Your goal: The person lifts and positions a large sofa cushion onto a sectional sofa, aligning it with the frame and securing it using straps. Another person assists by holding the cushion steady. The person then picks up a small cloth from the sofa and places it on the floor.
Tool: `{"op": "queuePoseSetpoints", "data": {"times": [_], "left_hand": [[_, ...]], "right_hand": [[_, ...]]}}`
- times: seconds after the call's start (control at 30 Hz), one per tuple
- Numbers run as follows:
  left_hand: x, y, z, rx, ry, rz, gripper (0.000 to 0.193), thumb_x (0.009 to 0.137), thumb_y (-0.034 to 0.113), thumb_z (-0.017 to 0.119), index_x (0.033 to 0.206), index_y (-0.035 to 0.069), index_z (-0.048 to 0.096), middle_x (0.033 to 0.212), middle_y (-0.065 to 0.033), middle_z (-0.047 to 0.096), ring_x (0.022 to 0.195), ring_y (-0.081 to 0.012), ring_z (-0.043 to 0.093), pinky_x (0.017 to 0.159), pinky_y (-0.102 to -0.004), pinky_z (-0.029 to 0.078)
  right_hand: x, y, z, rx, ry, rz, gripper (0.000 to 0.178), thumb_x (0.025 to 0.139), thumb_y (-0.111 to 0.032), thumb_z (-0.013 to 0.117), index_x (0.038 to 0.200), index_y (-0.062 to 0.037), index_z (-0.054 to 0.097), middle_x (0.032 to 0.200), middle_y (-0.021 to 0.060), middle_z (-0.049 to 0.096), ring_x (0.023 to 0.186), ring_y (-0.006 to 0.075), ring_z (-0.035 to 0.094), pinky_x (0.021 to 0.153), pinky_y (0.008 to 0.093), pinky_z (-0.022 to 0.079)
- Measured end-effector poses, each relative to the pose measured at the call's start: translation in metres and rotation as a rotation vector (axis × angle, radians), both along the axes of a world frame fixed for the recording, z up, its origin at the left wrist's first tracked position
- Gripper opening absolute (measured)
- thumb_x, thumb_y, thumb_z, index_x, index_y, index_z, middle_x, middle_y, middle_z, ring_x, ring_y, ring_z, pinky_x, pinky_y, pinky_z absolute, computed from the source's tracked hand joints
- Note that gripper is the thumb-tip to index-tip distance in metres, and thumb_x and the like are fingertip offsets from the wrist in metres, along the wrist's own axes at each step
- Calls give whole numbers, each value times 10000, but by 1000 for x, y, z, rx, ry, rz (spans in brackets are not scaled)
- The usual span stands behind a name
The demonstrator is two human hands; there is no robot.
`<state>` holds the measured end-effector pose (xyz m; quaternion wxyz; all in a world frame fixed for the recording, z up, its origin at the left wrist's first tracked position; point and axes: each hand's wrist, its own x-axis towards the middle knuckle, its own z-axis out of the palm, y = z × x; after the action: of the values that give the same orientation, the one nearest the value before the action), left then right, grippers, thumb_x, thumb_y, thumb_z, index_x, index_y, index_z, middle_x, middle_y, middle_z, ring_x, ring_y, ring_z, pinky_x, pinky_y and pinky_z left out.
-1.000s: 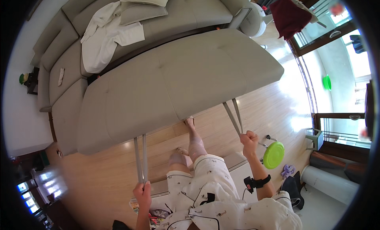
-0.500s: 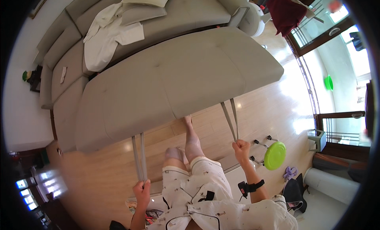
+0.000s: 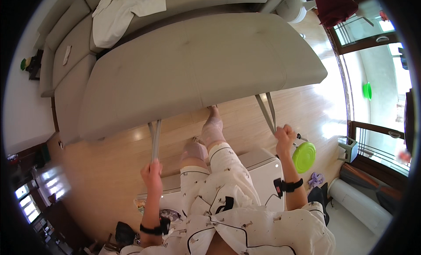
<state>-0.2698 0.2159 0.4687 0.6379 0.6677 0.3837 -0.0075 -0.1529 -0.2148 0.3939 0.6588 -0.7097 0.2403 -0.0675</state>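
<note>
A long grey-beige padded sofa section (image 3: 188, 66) lies across the view in front of me, tufted on top. Two pairs of grey straps (image 3: 155, 138) come from under its near edge. My left hand (image 3: 152, 174) is closed round the ends of the left pair. The right-hand straps (image 3: 266, 112) run down into my closed right hand (image 3: 285, 138). Both arms reach forward, and each wears a black band. How the straps fasten under the section is hidden. My legs stand between the two pairs, with one foot partly hidden by the near edge.
Behind lies the rest of the sofa (image 3: 70, 40) with a white garment (image 3: 118, 18). Near my right hand stands a green round stool (image 3: 304, 157). A white low cabinet or table (image 3: 263, 178) is close behind my legs. Purple slippers (image 3: 315, 179) and a grey stool (image 3: 347, 149) are farther right.
Both hands have moved forward, toward the padded section, still gripping the straps. Less strap length shows. The whole view has shifted, so the sofa sits higher in the picture.
</note>
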Motion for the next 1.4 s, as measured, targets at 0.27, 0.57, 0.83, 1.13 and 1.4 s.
{"op": "queuePoseSetpoints", "data": {"times": [0.27, 0.57, 0.83, 1.13, 1.4], "left_hand": [[75, 7, -5, -136, -356, 55, 422, 988, 229, 538, 628, 96, 363, 612, 10, 353, 603, -108, 320, 601, -292, 320], [153, 62, -9, -379, -574, 336, 430, 1014, 233, 498, 628, 105, 356, 618, -8, 326, 670, -152, 337, 741, -344, 364], [51, 134, -8, -779, -545, 488, 416, 1001, 212, 503, 628, 143, 332, 595, 4, 310, 623, -140, 305, 721, -337, 347], [132, 69, -212, 41, 257, -67, 294, 961, 350, 549, 1011, 61, 568, 1025, -66, 575, 988, -175, 510, 937, -346, 381], [-132, 151, -129, 89, 388, -72, 307, 966, 327, 580, 982, 32, 664, 850, 13, 568, 757, -68, 501, 636, -269, 418]], "right_hand": [[79, 98, -8, 335, -13, 69, 366, 802, 14, 604, 590, -125, 341, 555, -13, 394, 489, 91, 396, 460, 257, 318], [187, 206, -52, 159, 89, 303, 176, 765, 20, 706, 901, -53, 621, 592, -49, 435, 525, 69, 400, 477, 249, 320], [167, 191, -27, -157, 22, 622, 337, 826, -93, 695, 1150, -58, 608, 556, -26, 439, 524, 75, 406, 500, 260, 357], [104, 30, -141, -1045, 113, 726, 927, 763, -357, 788, 1522, -217, 274, 1288, 138, 559, 1140, 305, 518, 959, 566, 332], [33, -5, -167, -409, 383, 547, 810, 789, -282, 782, 1446, -45, 373, 1283, 248, 571, 1197, 372, 539, 986, 436, 437]]}}
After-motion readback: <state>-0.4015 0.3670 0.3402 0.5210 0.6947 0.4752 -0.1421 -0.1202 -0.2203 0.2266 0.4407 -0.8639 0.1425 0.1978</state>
